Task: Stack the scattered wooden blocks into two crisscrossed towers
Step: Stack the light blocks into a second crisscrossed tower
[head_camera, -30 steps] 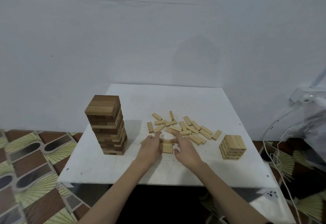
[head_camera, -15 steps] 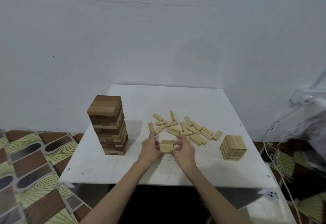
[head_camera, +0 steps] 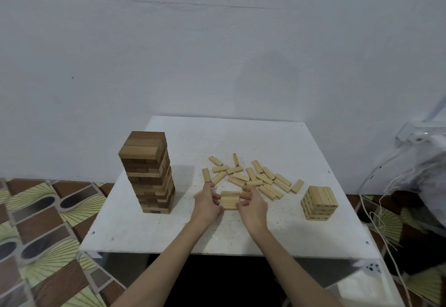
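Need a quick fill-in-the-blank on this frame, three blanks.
1. The tall tower stands to the ____ of the hands.
2. Both hands, left hand and right hand, grip a small bundle of ____.
3. The short stack is ____ than the tall tower.

Missing: left; blocks; lighter

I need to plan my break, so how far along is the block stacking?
Roughly midway. Done: the tall dark tower stands at the table's left. The short light tower at the right is only begun. In hand: left hand and right hand squeeze a row of blocks together. Left: the loose blocks scattered behind them.
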